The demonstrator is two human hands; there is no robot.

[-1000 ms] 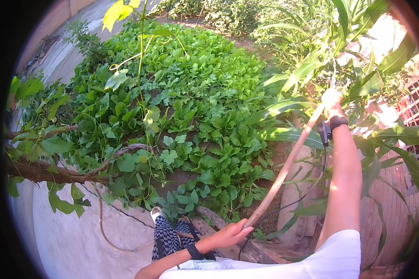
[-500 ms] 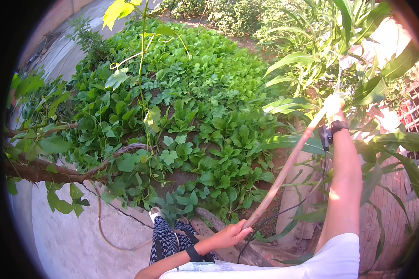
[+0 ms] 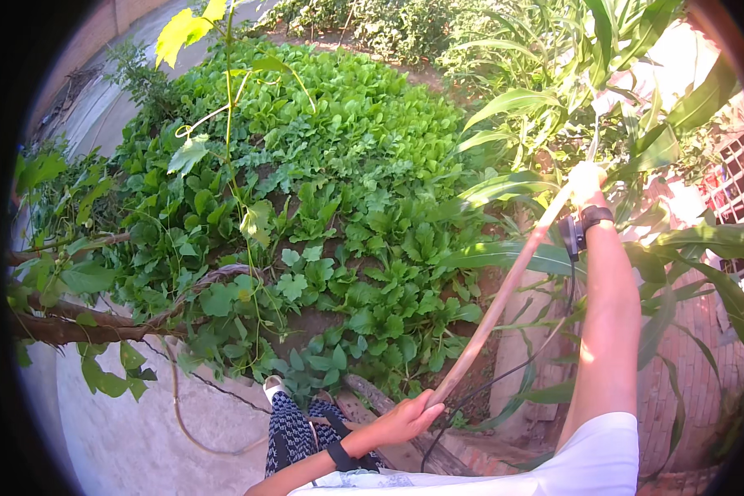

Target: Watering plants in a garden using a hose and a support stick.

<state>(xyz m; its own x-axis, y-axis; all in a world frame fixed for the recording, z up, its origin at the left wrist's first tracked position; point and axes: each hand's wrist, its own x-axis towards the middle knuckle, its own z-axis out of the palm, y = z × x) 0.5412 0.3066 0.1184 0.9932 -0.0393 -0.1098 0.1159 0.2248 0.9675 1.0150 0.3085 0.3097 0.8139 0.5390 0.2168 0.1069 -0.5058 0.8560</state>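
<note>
A pale pinkish hose (image 3: 504, 289) runs slantwise between my two hands. My right hand (image 3: 587, 183), at the end of the outstretched arm, is closed around its far end. A thin bright stream of water (image 3: 595, 136) leaves that end toward the corn plants (image 3: 628, 50). Near my body, my left hand (image 3: 403, 417) wraps round the lower part of the hose. Each wrist has a dark band, and a small black device with a cable is at the right one.
A bed of leafy greens (image 3: 347, 215) fills the middle. A vine on a woody branch (image 3: 83, 331) crosses at the left. More hose (image 3: 178, 405) lies on the concrete (image 3: 116, 422). Wooden beams (image 3: 388, 405) edge the bed by my feet. A lattice panel (image 3: 740, 178) stands at right.
The view has shifted a little, so the plants and vine sit slightly further left. My right hand has moved slightly left in the picture; both hands keep their hold on the hose.
</note>
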